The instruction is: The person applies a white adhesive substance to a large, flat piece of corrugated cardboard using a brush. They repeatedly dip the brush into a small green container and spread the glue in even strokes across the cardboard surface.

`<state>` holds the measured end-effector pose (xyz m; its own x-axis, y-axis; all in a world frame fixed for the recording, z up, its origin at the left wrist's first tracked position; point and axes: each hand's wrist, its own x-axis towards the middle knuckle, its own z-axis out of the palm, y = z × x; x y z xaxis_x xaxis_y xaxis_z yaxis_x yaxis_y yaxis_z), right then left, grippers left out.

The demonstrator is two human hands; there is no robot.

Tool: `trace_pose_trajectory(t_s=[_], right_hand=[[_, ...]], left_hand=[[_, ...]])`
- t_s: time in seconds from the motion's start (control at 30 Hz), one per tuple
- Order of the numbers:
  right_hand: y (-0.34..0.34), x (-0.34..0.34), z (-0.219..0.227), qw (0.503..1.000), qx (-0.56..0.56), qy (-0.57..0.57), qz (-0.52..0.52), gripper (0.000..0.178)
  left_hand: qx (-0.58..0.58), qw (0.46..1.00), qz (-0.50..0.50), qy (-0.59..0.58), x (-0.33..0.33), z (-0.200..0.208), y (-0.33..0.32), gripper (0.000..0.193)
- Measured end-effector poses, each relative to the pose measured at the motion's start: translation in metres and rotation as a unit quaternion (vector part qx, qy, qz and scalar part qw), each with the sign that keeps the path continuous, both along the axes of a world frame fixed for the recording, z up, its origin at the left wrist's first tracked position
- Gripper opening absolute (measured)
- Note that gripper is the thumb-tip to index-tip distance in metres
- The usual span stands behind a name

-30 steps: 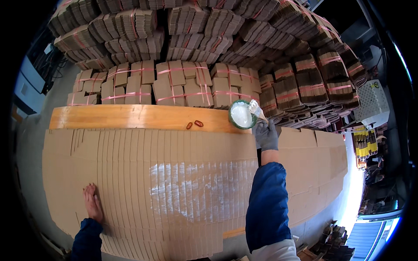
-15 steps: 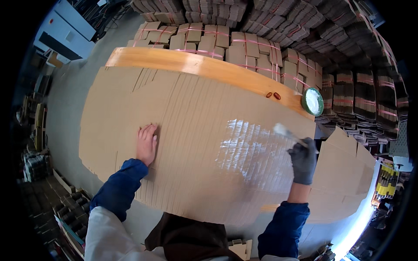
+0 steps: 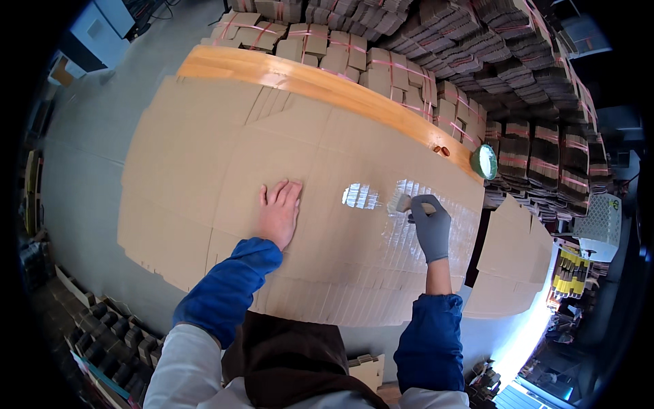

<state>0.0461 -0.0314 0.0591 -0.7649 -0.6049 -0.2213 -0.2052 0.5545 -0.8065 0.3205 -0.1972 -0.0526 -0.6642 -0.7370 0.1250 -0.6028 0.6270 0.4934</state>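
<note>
Across an orange-brown wooden desk [image 3: 320, 82] lies a broad layer of tan corrugated cardboard [image 3: 204, 150]. On its right-hand part, the right hand [image 3: 432, 228] in a grey glove has its fingers curled closed around a flat, pale-bristled brush [image 3: 398, 202]. The bristles appear to touch the board between a small patch of glossy white paste [image 3: 359, 195] on the left and a larger, streaked wet area [image 3: 402, 238]. The bare left hand [image 3: 278, 213] rests palm down on dry cardboard, its fingers a little spread and holding nothing.

The step looks like spreading paste. To do it well, lay the bristles nearly flat and draw the small patch out until it joins the wet area, in overlapping strokes along the narrow ridges, so that none is missed. Light, even pressure should leave a thin coat without pooling. Firm pressure from the left palm, clear of the paste, should stop the sheets sliding. The round green bowl [image 3: 485, 162] of white paste sits at the desk's far right end, handy for reloading.
</note>
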Motion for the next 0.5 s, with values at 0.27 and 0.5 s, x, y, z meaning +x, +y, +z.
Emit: trace_pose_trajectory(t_s=[0.27,0.5], right_hand=[[-0.07,0.05,-0.016,0.986,0.015,0.097,0.135,0.013],[-0.098,0.052,0.007,0.994,-0.056,-0.003,0.089,0.012]], left_hand=[[0.012,1.0,0.0,0.009,0.001,-0.008,-0.002,0.055],[0.029,1.0,-0.005,0.006,-0.005,-0.003,0.002,0.052]])
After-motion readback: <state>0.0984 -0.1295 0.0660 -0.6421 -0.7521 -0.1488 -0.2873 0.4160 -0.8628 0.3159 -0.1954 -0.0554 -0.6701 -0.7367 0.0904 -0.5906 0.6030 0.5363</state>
